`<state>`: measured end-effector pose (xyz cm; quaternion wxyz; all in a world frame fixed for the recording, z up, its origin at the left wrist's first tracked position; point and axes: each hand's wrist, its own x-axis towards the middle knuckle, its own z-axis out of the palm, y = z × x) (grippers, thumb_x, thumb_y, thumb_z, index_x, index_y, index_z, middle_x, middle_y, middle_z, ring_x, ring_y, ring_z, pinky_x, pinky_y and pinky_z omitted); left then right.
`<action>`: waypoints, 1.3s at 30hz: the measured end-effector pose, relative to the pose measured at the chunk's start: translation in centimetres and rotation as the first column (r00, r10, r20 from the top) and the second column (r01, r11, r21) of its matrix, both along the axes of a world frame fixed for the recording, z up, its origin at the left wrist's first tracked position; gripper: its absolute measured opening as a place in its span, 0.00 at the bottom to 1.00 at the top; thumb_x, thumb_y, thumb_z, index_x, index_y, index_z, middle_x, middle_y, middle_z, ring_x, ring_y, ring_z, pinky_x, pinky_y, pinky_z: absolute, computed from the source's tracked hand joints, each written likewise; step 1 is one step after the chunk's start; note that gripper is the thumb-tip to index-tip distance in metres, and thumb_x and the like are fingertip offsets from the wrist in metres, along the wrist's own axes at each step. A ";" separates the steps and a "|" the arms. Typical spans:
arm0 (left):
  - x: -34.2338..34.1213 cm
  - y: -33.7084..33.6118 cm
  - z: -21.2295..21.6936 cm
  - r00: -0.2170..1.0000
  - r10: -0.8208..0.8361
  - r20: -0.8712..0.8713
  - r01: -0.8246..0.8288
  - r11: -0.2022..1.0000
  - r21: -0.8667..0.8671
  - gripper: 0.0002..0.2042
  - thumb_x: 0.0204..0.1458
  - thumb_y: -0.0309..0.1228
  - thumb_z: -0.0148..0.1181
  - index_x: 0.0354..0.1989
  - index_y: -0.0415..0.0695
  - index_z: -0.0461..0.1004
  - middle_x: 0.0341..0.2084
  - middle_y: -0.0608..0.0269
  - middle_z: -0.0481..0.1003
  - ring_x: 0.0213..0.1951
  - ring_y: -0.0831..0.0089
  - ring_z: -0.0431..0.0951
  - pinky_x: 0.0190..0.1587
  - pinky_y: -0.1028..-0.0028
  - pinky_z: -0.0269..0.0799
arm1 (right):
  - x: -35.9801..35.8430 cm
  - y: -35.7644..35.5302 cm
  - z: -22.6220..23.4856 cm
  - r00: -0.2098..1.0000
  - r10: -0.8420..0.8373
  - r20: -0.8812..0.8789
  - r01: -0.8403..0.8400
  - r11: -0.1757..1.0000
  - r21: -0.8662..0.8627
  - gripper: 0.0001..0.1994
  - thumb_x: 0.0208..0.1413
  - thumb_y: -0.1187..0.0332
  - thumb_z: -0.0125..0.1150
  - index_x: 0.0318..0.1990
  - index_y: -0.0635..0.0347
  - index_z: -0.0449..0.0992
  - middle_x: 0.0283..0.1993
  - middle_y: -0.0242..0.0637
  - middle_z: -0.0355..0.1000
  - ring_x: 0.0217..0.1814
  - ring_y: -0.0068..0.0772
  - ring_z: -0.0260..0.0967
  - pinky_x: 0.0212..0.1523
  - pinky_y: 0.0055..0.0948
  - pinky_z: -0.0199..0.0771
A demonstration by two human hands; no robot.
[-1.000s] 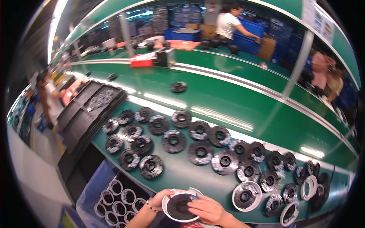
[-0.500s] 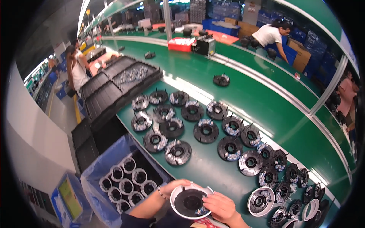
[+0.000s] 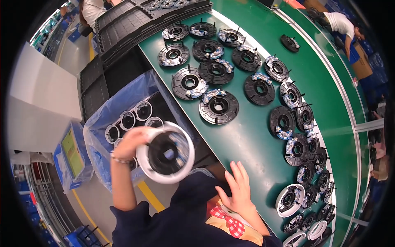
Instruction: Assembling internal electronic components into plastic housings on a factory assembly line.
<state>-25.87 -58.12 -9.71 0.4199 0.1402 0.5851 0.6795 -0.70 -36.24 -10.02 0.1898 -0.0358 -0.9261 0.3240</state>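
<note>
A white round plastic housing [image 3: 188, 158] with a black slotted disc [image 3: 157, 154] seated inside, slightly blurred, is held up to the left of the table edge, its disc side facing the camera. The left hand [image 3: 132, 142] grips its upper left rim. The right hand [image 3: 238, 192] holds nothing, fingers spread, at the table's near edge; whether it touches the surface cannot be told. Behind the housing stands a blue plastic bin [image 3: 98, 133] lined with clear film, holding white-rimmed round pieces [image 3: 143, 110]. On the glossy green tabletop [image 3: 247, 142] lie many black round discs [image 3: 219, 107] bearing blue-and-silver circuit boards. Beyond the bin are stacked black plastic trays [image 3: 121, 26].
</note>
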 end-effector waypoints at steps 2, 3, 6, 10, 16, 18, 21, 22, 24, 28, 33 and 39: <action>-2.4 -3.1 -0.6 0.988 0.150 -0.035 -0.150 0.989 0.001 0.14 0.47 0.29 0.52 0.40 0.35 0.67 0.34 0.62 0.72 0.35 0.77 0.72 0.39 0.77 0.69 | -0.5 -0.4 -0.7 0.981 -0.066 0.180 0.073 0.997 -0.030 0.29 0.37 0.69 0.63 0.50 0.63 0.60 0.56 0.53 0.53 0.59 0.58 0.47 0.56 0.47 0.50; -3.6 -4.6 -2.0 0.979 0.203 -0.036 -0.203 0.979 -0.006 0.14 0.49 0.30 0.50 0.42 0.34 0.66 0.35 0.61 0.72 0.34 0.78 0.73 0.37 0.78 0.71 | -0.6 -0.5 -1.4 0.966 -0.091 0.241 0.084 0.996 0.039 0.28 0.37 0.68 0.62 0.49 0.63 0.61 0.57 0.50 0.53 0.59 0.56 0.47 0.56 0.49 0.48; -6.4 -6.8 -6.6 0.923 0.385 -0.015 -0.381 0.904 -0.196 0.12 0.52 0.31 0.46 0.43 0.38 0.64 0.33 0.59 0.72 0.31 0.70 0.76 0.31 0.71 0.75 | -1.0 -0.9 -1.7 0.962 -0.097 0.255 0.058 0.986 0.159 0.26 0.38 0.68 0.61 0.48 0.62 0.63 0.57 0.46 0.54 0.59 0.53 0.48 0.56 0.51 0.47; -8.2 -6.8 -20.6 0.701 0.630 0.334 -0.637 0.764 -0.103 0.12 0.50 0.27 0.44 0.42 0.36 0.63 0.38 0.51 0.70 0.41 0.60 0.71 0.45 0.61 0.69 | -1.7 -1.2 -1.7 0.967 -0.135 0.214 0.090 0.974 0.207 0.23 0.38 0.69 0.61 0.46 0.62 0.65 0.56 0.43 0.55 0.58 0.50 0.50 0.55 0.50 0.48; -5.5 2.6 -32.3 0.512 0.607 0.608 -0.666 0.727 -0.166 0.16 0.53 0.29 0.39 0.50 0.37 0.57 0.46 0.52 0.64 0.46 0.56 0.67 0.48 0.60 0.66 | -1.8 0.0 -1.9 0.955 -0.187 0.231 0.134 0.965 0.227 0.19 0.40 0.66 0.58 0.43 0.60 0.67 0.54 0.41 0.58 0.56 0.46 0.54 0.54 0.47 0.50; -4.9 -1.2 -37.7 0.403 0.663 0.631 -0.749 0.635 -0.189 0.15 0.53 0.31 0.39 0.47 0.38 0.59 0.41 0.50 0.67 0.41 0.54 0.69 0.44 0.57 0.68 | -1.7 -0.8 -1.3 0.968 -0.146 0.204 0.103 0.973 0.206 0.19 0.39 0.66 0.60 0.42 0.59 0.68 0.52 0.40 0.60 0.55 0.45 0.56 0.54 0.47 0.52; -4.1 1.0 -37.6 0.361 0.630 0.688 -0.668 0.689 -0.281 0.12 0.50 0.33 0.41 0.39 0.40 0.65 0.31 0.55 0.71 0.32 0.58 0.72 0.38 0.58 0.70 | -0.9 -0.2 -1.2 0.967 -0.201 0.159 0.162 0.960 0.230 0.18 0.43 0.64 0.56 0.43 0.58 0.68 0.54 0.37 0.58 0.56 0.38 0.54 0.56 0.41 0.50; -4.8 -2.8 -40.9 0.340 0.596 0.727 -0.674 0.694 -0.254 0.11 0.49 0.33 0.41 0.38 0.42 0.66 0.32 0.57 0.72 0.31 0.60 0.72 0.36 0.59 0.70 | -1.0 -1.1 -0.3 0.978 -0.178 0.108 0.152 0.965 0.214 0.17 0.42 0.67 0.56 0.42 0.60 0.68 0.52 0.40 0.60 0.55 0.41 0.56 0.56 0.43 0.52; -5.0 -0.2 -40.0 0.410 0.575 0.708 -0.640 0.735 -0.226 0.14 0.48 0.31 0.36 0.40 0.42 0.66 0.35 0.56 0.72 0.34 0.58 0.73 0.37 0.61 0.72 | -0.2 -1.0 -1.4 0.971 -0.200 0.128 0.167 0.958 0.231 0.19 0.43 0.66 0.55 0.45 0.60 0.65 0.54 0.42 0.57 0.58 0.44 0.50 0.59 0.46 0.44; -5.7 -1.6 -40.7 0.547 0.598 0.586 -0.581 0.775 -0.249 0.15 0.48 0.34 0.39 0.41 0.41 0.65 0.38 0.56 0.71 0.38 0.59 0.71 0.41 0.61 0.69 | -0.3 -1.5 -1.0 0.973 -0.204 0.106 0.177 0.959 0.220 0.18 0.43 0.67 0.55 0.44 0.60 0.66 0.53 0.42 0.58 0.57 0.44 0.52 0.58 0.45 0.46; -5.3 -4.0 -38.9 0.484 0.646 0.590 -0.577 0.743 -0.340 0.16 0.47 0.37 0.42 0.40 0.42 0.65 0.37 0.56 0.71 0.38 0.61 0.71 0.42 0.63 0.68 | -0.3 -1.5 -1.1 0.975 -0.196 0.108 0.175 0.969 0.175 0.18 0.43 0.67 0.55 0.45 0.61 0.66 0.53 0.43 0.58 0.58 0.44 0.51 0.59 0.45 0.45; -3.8 -6.0 -27.2 0.568 0.809 0.154 -0.800 0.586 -0.130 0.15 0.45 0.38 0.49 0.38 0.43 0.62 0.30 0.57 0.70 0.28 0.67 0.73 0.24 0.75 0.70 | -0.6 -0.3 -1.3 0.979 -0.151 0.136 0.145 0.988 0.054 0.17 0.43 0.66 0.56 0.43 0.60 0.68 0.55 0.40 0.57 0.57 0.42 0.53 0.56 0.46 0.50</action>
